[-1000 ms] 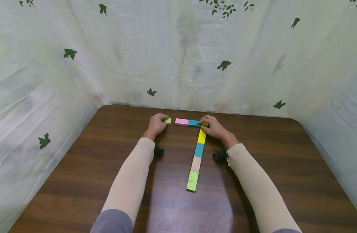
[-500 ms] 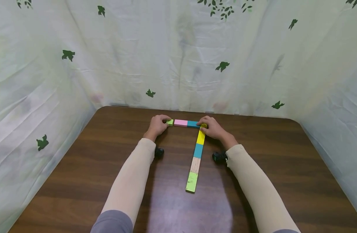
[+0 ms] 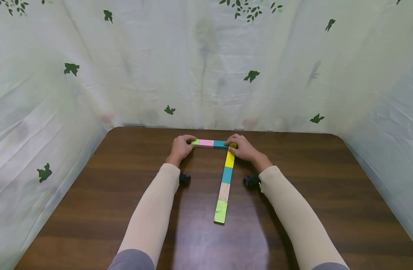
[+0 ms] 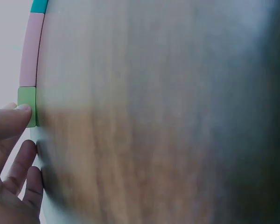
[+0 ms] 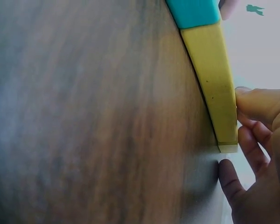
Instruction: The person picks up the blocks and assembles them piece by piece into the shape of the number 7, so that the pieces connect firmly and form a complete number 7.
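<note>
At the row's left end, my left hand [image 3: 180, 148] pinches a light green wooden block [image 4: 26, 100] between thumb and finger. This block touches the pink block [image 3: 206, 143], and a blue block [image 3: 220, 144] follows on the right. My right hand [image 3: 245, 149] holds the far end of the yellow block [image 3: 229, 159] at the corner, its fingers partly covering the blocks there. The thumb lies against the yellow block's edge in the right wrist view. From that corner a line runs nearer: another blue block [image 3: 227, 174], a bare-wood block [image 3: 224, 191] and a long green block [image 3: 220, 212].
The blocks lie flat on a brown wooden table [image 3: 125, 195], near its back edge. A pale curtain [image 3: 142, 67] with printed green birds hangs behind and at both sides. Dark wrist cameras [image 3: 251, 182] hang under both wrists.
My left hand has moved right with the light green block, closing the gap to the pink block. My right hand keeps its place at the corner. The head view has shifted slightly.
</note>
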Tool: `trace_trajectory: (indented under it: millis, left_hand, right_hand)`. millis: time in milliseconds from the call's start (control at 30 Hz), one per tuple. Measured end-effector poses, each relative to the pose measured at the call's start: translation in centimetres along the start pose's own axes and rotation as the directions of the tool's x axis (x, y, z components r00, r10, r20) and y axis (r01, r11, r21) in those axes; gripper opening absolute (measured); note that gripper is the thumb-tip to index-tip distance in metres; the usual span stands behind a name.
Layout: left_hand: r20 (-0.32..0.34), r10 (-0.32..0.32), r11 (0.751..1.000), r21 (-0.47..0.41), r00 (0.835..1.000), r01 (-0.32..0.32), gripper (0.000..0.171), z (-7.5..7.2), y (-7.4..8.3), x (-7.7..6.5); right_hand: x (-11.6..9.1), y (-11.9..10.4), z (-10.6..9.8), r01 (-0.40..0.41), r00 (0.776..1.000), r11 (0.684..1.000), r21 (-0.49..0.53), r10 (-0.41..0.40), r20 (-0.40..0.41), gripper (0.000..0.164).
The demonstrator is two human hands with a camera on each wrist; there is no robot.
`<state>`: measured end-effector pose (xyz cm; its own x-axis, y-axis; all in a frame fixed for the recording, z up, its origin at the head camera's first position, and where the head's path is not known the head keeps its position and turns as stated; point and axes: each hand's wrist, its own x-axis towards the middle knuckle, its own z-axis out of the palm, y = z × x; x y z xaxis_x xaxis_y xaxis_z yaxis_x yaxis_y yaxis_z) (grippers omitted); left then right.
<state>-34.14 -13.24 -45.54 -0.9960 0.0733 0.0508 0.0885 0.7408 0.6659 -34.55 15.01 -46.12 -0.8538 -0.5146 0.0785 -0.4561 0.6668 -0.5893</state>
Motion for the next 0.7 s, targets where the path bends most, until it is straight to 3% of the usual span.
trace_trajectory:
  millis: [367,700]
  left_hand:
    - [0.017,-0.024,1.000,0.006,1.000,0.024,0.033,-0.5,0.0,0.1]
    - [0.061,-0.064,0.996,-0.060,0.996,0.068,0.040,-1.6,-0.3,-0.5]
  right_hand:
    - [0.2,-0.2,0.0,0.020,1.000,1.000,-0.016,-0.021,-0.007,0.028]
    - [0.2,-0.6,0.2,0.063,0.996,0.998,-0.004,-0.063,-0.070,0.027]
